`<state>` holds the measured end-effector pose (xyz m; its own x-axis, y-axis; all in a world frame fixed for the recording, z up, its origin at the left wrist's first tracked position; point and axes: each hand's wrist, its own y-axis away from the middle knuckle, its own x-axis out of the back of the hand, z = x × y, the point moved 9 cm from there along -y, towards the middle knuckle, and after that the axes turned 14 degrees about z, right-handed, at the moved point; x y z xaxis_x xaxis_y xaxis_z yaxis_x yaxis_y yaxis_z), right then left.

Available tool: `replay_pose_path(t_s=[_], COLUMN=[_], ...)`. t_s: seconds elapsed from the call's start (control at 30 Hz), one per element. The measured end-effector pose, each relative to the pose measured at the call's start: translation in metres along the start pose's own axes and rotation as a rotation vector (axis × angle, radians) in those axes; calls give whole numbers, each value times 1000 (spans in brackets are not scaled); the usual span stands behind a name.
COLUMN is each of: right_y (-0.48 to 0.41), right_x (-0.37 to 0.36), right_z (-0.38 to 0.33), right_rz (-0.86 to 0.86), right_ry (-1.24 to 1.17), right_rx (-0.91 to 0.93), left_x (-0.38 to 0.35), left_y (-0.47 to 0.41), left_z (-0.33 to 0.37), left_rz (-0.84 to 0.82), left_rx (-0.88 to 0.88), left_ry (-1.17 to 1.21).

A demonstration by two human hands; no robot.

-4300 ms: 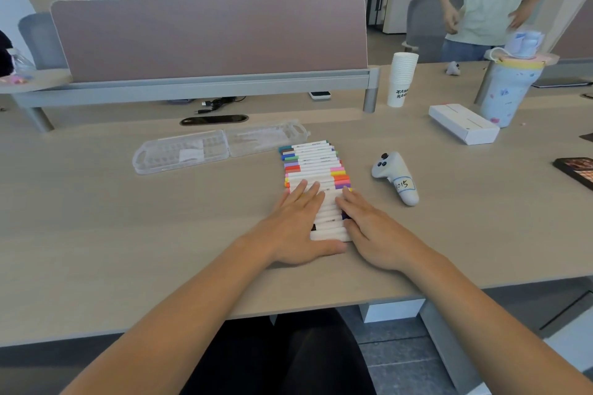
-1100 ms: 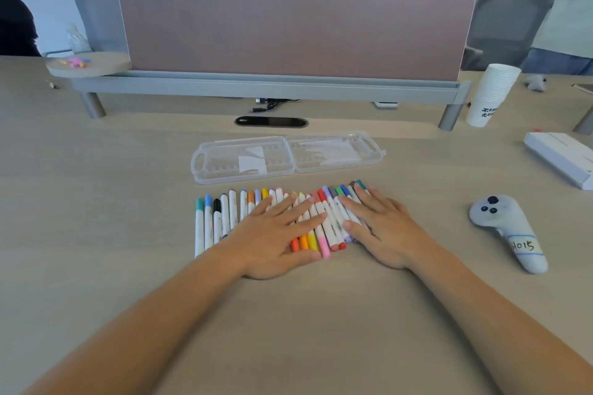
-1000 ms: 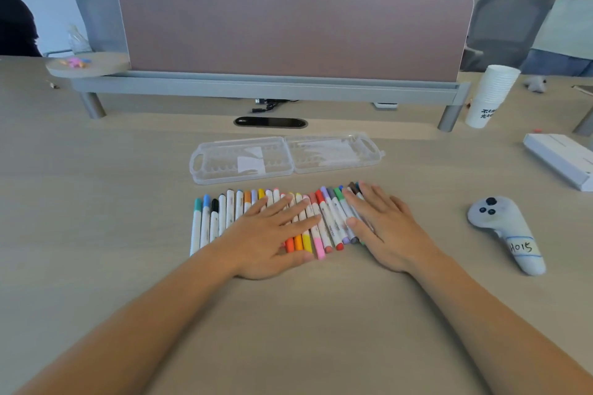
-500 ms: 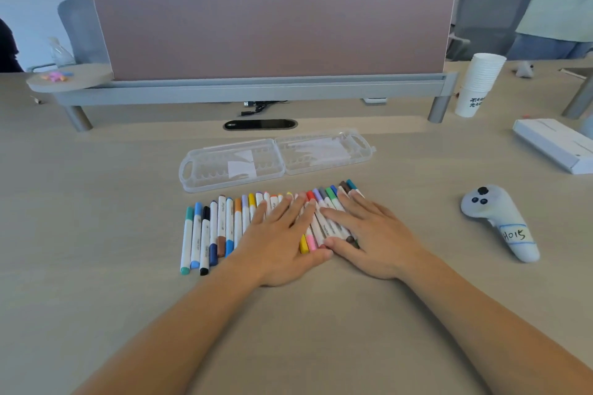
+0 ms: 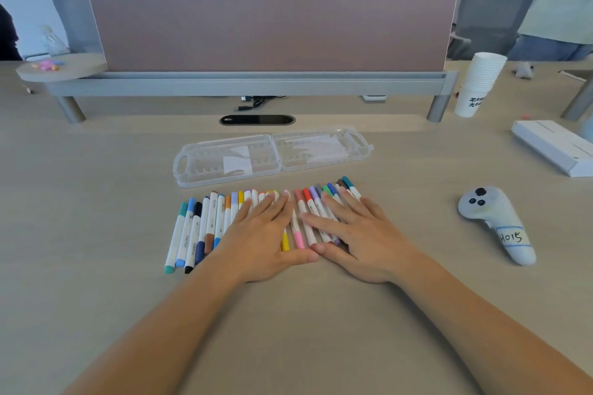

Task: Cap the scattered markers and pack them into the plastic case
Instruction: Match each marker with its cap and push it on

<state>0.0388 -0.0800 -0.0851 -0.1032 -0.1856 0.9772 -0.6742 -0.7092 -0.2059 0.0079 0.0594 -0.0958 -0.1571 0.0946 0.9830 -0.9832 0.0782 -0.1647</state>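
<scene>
**Both hands flat on a row of capped markers**

On the pale wooden table point(image 5: 96, 202), a row of markers point(image 5: 205, 228) lies side by side, barrels white and caps in many colours. At the row's left end, the teal, blue, black and brown ones lie uncovered.

The left hand point(image 5: 263, 237) rests palm down on the middle of the row. Its fingers are straight and slightly spread, and it grips nothing. Yellow and pink caps show just beside its thumb.

Behind the row, near it but not touching, the clear plastic case point(image 5: 205, 151) lies open and flat, its two halves side by side and a white slip in the left half.

The right hand point(image 5: 362, 234) lies palm down on the right part of the row, fingers straight and fanned, pinching nothing. Its thumb tip is just beside the left thumb tip. Red, purple, green and blue caps show beyond its fingertips.

Further right, a stack of paper cups point(image 5: 479, 83) stands at the back, a grey controller point(image 5: 494, 221) with a handwritten label lies well apart from the markers, and a white box point(image 5: 552, 146) sits at the edge.
</scene>
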Motion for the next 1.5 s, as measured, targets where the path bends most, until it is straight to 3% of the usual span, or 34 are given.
replay_pose_path(t_s=[0.53,0.67,0.87,1.0,1.13,1.27,1.5], right_y=[-1,-10,-41,-55,-54,-49,-53], right_x=[16,38,29,10,-3,12,-3], right_z=[25,-2,-67,-94,-101,-91,-100], right_rz=[118,247,101,106,213,326,168], right_ry=[-69,-196,-313,-275,-254,-407,-188], right_rx=[-102,-82,-68,-52,-79,-157,-151], left_x=[20,35,25,27,32,33,33], left_y=[8,20,41,45,47,50,66], left_z=[-18,-52,-67,-71,-82,-89,-109], left_rz=[39,66,54,78,113,136,163], left_rx=[48,135,129,94,108,67,98], left_ry=[25,32,28,111,245,250,312])
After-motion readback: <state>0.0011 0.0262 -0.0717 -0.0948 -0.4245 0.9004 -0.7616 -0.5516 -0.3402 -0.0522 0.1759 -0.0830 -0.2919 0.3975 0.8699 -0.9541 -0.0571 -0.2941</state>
